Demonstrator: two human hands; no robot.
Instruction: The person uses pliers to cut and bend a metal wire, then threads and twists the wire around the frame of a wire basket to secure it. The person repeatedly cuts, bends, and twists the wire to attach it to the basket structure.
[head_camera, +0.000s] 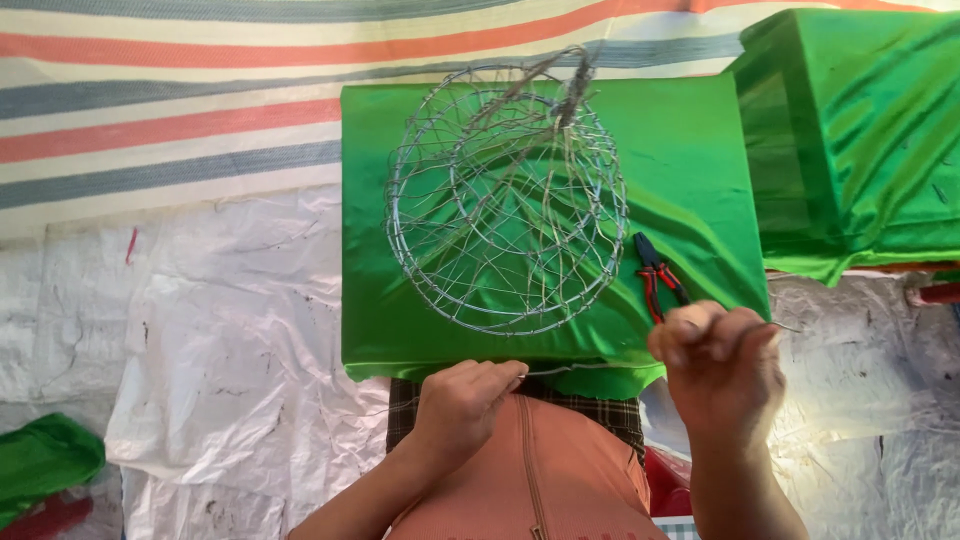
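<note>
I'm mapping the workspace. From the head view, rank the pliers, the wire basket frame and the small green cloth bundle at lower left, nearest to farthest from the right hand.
1. Pliers: red-handled, on the green cloth just above the right hand.
2. Wire basket frame: up and to the left, mid-cloth.
3. Green cloth bundle: far left, at the picture's lower edge.

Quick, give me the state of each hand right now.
Left hand: closed, pinching one end of a thin wire.
Right hand: closed, fingers pinched on the other end of the same wire.
</note>
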